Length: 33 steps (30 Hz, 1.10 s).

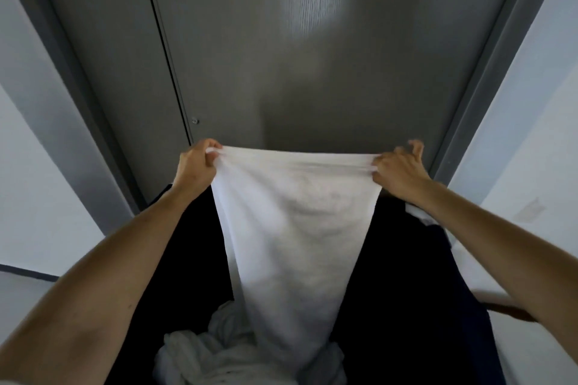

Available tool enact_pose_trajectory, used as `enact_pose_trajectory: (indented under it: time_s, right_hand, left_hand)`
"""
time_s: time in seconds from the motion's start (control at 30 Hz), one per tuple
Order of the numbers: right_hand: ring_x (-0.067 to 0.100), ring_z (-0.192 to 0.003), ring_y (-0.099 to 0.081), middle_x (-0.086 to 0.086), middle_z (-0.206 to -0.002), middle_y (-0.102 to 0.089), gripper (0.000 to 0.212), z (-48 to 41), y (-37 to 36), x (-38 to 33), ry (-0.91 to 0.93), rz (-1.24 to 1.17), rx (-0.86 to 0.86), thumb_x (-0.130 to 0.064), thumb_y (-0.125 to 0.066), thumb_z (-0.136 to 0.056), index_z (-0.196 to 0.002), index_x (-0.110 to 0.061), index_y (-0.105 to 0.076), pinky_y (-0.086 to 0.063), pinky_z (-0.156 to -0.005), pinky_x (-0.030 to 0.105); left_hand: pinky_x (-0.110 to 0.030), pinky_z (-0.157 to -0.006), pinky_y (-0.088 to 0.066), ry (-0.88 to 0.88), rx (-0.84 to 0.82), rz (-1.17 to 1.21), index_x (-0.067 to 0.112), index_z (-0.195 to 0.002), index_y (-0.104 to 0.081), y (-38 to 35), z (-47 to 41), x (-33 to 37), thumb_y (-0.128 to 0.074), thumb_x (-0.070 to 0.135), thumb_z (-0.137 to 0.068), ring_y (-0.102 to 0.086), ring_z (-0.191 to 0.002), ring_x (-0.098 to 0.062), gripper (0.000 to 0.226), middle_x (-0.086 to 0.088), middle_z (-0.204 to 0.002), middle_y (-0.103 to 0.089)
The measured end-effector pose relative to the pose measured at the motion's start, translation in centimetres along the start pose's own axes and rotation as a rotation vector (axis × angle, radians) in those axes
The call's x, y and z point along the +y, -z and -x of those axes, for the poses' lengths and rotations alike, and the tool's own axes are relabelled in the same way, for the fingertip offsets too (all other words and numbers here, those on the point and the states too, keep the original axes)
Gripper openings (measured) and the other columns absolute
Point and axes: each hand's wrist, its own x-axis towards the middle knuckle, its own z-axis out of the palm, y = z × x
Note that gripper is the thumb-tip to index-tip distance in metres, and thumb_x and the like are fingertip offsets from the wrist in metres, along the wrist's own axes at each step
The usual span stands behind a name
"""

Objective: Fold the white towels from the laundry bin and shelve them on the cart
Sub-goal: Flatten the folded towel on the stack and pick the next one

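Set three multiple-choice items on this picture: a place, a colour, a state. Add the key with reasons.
1. Where does the heap of crumpled towels lie?
A) on the floor
B) in the dark bin
C) on a shelf

2. What colour is the door behind the held towel?
A) grey
B) red
C) yellow

3. How is the held towel?
A) folded small
B) rolled up
C) spread between left hand and right hand

Key: 1 B, dark bin walls rise around the heap. 2 A, the panel is plainly grey. 3 C, each hand grips a top corner.
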Motion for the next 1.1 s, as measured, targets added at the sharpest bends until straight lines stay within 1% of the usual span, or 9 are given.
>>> enact_pose_trajectory:
  time_s: [0.1,0.2,0.27,0.33,0.43,0.57,0.77,0.97,1.1]
  right_hand:
    - [0.026,-0.112,-0.051,0.003,-0.113,-0.059,0.027,-1.0,1.0,0.6,-0.045,0.033,0.047,-0.03,-0.043,-0.095,-0.109,-0.014,-0.06,-0.001,-0.104,0.042]
    - [0.022,-0.116,-0.053,0.005,-0.118,-0.057,0.031,0.0,-0.5,-0.3,-0.017,-0.075,-0.086,-0.034,-0.043,-0.097,-0.115,-0.016,-0.059,-0.014,-0.111,0.043]
    - [0.028,-0.115,-0.053,0.013,-0.119,-0.057,0.032,-0.9,0.4,0.7,-0.023,-0.198,-0.066,-0.03,-0.047,-0.096,-0.115,-0.007,-0.059,-0.03,-0.104,0.039]
    - [0.035,-0.099,-0.056,0.023,-0.106,-0.057,0.028,-2.9,2.6,2.3,-0.057,-0.388,0.125,-0.019,-0.055,-0.091,-0.104,0.005,-0.06,-0.041,-0.085,0.037]
    - [0.027,-0.075,-0.048,0.018,-0.084,-0.048,0.015,-3.6,4.9,3.1,-0.184,-0.622,0.346,-0.004,-0.06,-0.083,-0.085,0.011,-0.058,-0.035,-0.066,0.029]
    - [0.035,-0.094,-0.058,0.023,-0.098,-0.058,0.019,-2.5,3.5,2.1,-0.002,-0.423,0.123,-0.008,-0.062,-0.083,-0.09,0.01,-0.062,-0.041,-0.077,0.035]
    - [0.036,-0.092,-0.054,0.025,-0.103,-0.053,0.021,-3.4,7.4,3.9,-0.139,-0.616,0.369,-0.003,-0.065,-0.08,-0.096,0.009,-0.058,-0.04,-0.075,0.034]
    - [0.037,-0.108,-0.051,0.022,-0.122,-0.05,0.047,-2.1,4.6,2.7,-0.099,-0.633,0.155,0.0,-0.063,-0.081,-0.126,-0.002,-0.049,-0.043,-0.09,0.035]
    - [0.031,-0.089,-0.05,0.023,-0.108,-0.053,0.019,-1.9,4.6,2.5,-0.123,-0.549,0.103,-0.005,-0.06,-0.085,-0.102,0.001,-0.064,-0.035,-0.072,0.027]
  left_hand:
    - [-0.032,-0.079,-0.043,0.018,-0.047,-0.036,0.005,-0.113,-0.06,0.0,-1.2,0.5,-0.045,0.003,-0.093,-0.06,-0.1,-0.036,0.025,-0.022,-0.107,-0.064]
    - [-0.03,-0.082,-0.041,-0.011,-0.212,-0.14,0.002,-0.113,-0.06,-0.6,-0.4,-0.2,-0.049,0.001,-0.09,-0.06,-0.104,-0.035,0.026,-0.022,-0.11,-0.065]
    - [-0.031,-0.082,-0.043,-0.012,-0.16,-0.093,0.003,-0.113,-0.06,0.2,-1.1,1.0,-0.049,-0.001,-0.087,-0.06,-0.104,-0.035,0.028,-0.022,-0.11,-0.065]
    - [-0.032,-0.079,-0.043,0.023,0.016,-0.007,0.006,-0.114,-0.06,1.4,-3.1,3.1,-0.045,0.0,-0.088,-0.059,-0.103,-0.035,0.031,-0.021,-0.11,-0.064]
    - [-0.034,-0.077,-0.044,0.057,0.107,0.029,0.008,-0.115,-0.057,2.1,-4.4,4.5,-0.041,0.005,-0.091,-0.059,-0.1,-0.037,0.029,-0.021,-0.11,-0.063]
    - [-0.036,-0.082,-0.045,0.03,-0.021,-0.095,0.009,-0.118,-0.057,2.0,-3.0,3.0,-0.042,0.002,-0.09,-0.057,-0.104,-0.038,0.032,-0.022,-0.113,-0.063]
    - [-0.028,-0.074,-0.038,0.008,0.087,0.024,0.008,-0.118,-0.056,4.8,-5.6,6.1,-0.04,0.004,-0.093,-0.056,-0.105,-0.036,0.03,-0.02,-0.113,-0.062]
    - [-0.03,-0.077,-0.041,0.014,-0.012,-0.035,0.01,-0.111,-0.059,4.2,-3.4,4.4,-0.043,0.004,-0.091,-0.057,-0.101,-0.035,0.026,-0.018,-0.108,-0.064]
    - [-0.032,-0.073,-0.041,0.034,-0.013,-0.02,0.017,-0.108,-0.057,3.9,-3.3,4.1,-0.042,0.007,-0.092,-0.057,-0.095,-0.033,0.025,-0.013,-0.102,-0.064]
